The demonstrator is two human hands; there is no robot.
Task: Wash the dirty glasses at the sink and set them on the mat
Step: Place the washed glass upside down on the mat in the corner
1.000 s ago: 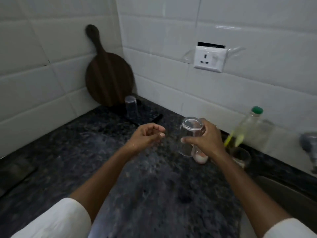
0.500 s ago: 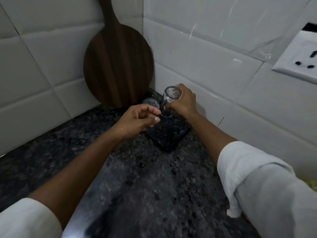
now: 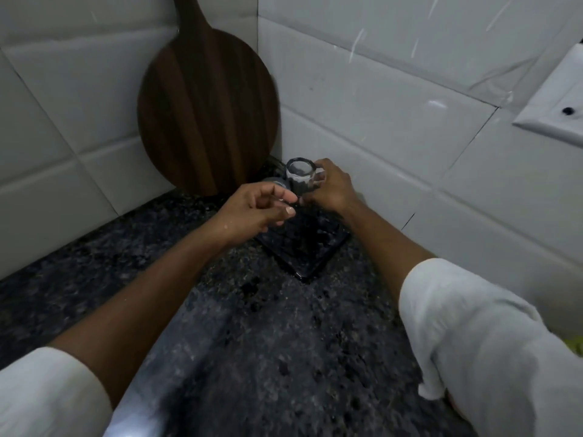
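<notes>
Glass [image 3: 299, 178] — wet, slick, brittle, probably light — sat over the black mat [image 3: 303, 247] in the corner, right hand [image 3: 329, 187] curled round its wall; left hand [image 3: 252, 212] hovered loosely curled, holding nothing.

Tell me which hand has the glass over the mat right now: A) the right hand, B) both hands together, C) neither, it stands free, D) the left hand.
A: the right hand grips the glass over the black mat, while the left hand hovers beside it, fingers loosely curled, holding nothing.
</notes>
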